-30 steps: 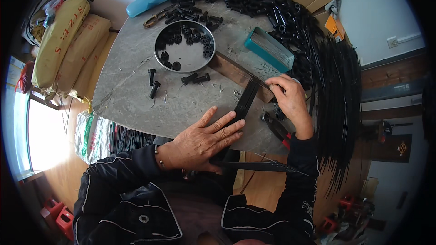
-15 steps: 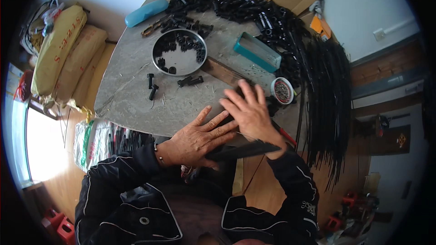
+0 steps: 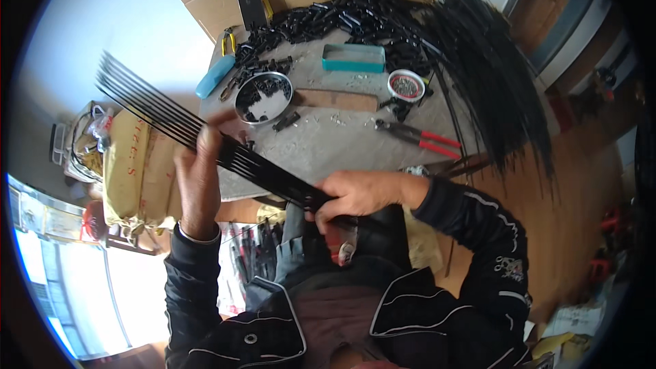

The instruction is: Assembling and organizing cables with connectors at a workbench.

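The L hand [image 3: 199, 171] is closed around the middle part of a bundle of black rods [image 3: 263, 174], w/ the thumb lying on top; its other fingers are behind & partly blurred, so I cannot tell exactly how they grip. The R hand [image 3: 365, 195] is closed narrow on the lower R end of the same bundle, thumb & fingers pressed on it. The bundle is slanted from upper L to lower R, in the air, before the near edge of the grey table [image 3: 328, 149]. Its upper L ends are spread like a comb, w/ small gaps betw. them; toward the R hand they lie close tog.

On the table, a round metal bowl [image 3: 268, 108] contains small black parts, just beside a flat brown bar [image 3: 338, 100]. Behind the bar is a teal box [image 3: 352, 65], & to its R a small white bowl [image 3: 406, 98] w/ tiny metal pcs. Nearer to the R hand lie pliers [image 3: 413, 134] w/ red handles, apart from it. A heap of black parts [image 3: 342, 17] covers the far side, & long black strands [image 3: 488, 82] hang over the R side
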`<action>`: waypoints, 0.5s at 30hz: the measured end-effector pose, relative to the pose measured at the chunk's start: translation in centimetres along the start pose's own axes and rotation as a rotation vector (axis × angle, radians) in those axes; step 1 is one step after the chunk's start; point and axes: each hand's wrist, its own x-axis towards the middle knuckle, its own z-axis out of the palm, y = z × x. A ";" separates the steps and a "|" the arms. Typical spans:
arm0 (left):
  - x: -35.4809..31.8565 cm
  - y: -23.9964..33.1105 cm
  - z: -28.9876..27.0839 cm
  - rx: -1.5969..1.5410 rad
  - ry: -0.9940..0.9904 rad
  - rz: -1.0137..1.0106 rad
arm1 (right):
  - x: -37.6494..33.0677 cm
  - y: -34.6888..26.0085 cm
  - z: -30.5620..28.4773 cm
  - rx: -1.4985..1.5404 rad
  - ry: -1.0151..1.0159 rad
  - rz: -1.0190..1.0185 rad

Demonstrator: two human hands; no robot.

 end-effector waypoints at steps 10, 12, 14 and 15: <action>-8.8 -5.3 5.3 0.508 -0.880 0.067 | 1.3 5.5 3.1 -0.093 -0.431 0.473; -9.9 -8.4 5.9 0.270 -1.189 -0.413 | 2.1 5.1 4.2 -0.467 -0.501 0.394; -11.5 -10.7 6.7 -0.097 -1.268 -0.902 | 2.2 6.0 5.1 -0.533 -0.532 0.396; -12.4 -11.8 6.7 -0.237 -1.239 -0.985 | 1.7 5.6 5.5 -0.665 -0.393 0.299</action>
